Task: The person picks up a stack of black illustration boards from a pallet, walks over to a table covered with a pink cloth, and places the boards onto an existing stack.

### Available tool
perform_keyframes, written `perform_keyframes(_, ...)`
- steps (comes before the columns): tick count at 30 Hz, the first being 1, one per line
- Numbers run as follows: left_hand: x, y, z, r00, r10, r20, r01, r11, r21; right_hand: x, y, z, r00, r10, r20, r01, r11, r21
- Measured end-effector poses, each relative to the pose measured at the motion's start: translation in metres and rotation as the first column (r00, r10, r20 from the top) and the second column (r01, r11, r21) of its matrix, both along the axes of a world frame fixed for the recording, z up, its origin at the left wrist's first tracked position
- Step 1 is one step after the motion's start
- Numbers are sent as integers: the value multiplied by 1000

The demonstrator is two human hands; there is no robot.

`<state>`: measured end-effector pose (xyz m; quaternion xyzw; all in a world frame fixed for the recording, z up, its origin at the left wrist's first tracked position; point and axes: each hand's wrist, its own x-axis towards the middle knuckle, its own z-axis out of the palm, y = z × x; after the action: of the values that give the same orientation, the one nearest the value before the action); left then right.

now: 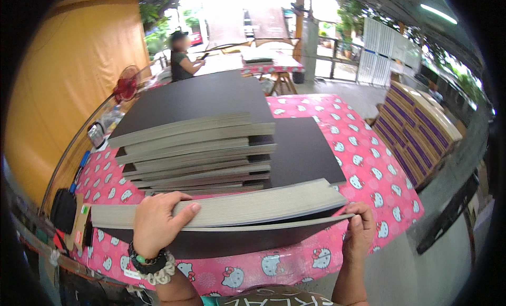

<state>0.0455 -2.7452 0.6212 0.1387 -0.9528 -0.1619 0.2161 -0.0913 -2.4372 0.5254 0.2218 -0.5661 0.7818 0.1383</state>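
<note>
A thick bundle of boards (263, 203) stands on its long side at the lower centre of the frame, its pale grey edges facing up. The near board (237, 240), dark-faced, leans slightly away from the rest at its right end, where the right hand (360, 227) pinches its corner between thumb and fingers. The left hand (158, 221) lies over the bundle's top edges, thumb spread from the fingers; how firmly it grips I cannot tell. Just behind, at centre, rises a staggered pile of similar boards (200, 148), beside a flat dark panel (303, 148). All rest on a pink-covered counter (390, 195). Purple-striped cartons (416, 129) are stacked at right; a person (184, 69) is at upper left, near a red fan (125, 85).
</note>
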Motion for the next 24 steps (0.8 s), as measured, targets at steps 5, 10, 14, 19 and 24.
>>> perform_keyframes(5,7,4,4,999,44,30,-43,999,-11,-8,-10,7,997,-1,82,3,1000,-15)
perform_keyframes(10,7,1,0,1000,21,2,-20,1000,-20,-7,-11,9,998,30,58,-30,1000,-5)
perform_keyframes(14,7,2,1,1000,22,-1,-22,1000,-11,-6,-10,10,998,55,40,-56,998,9)
perform_keyframes(19,5,2,3,999,40,23,-40,999,-13,-4,-9,11,997,63,52,-64,998,18)
perform_keyframes(24,5,1,2,999,41,24,-40,999,-15,-4,-10,10,997,62,42,-62,998,-1)
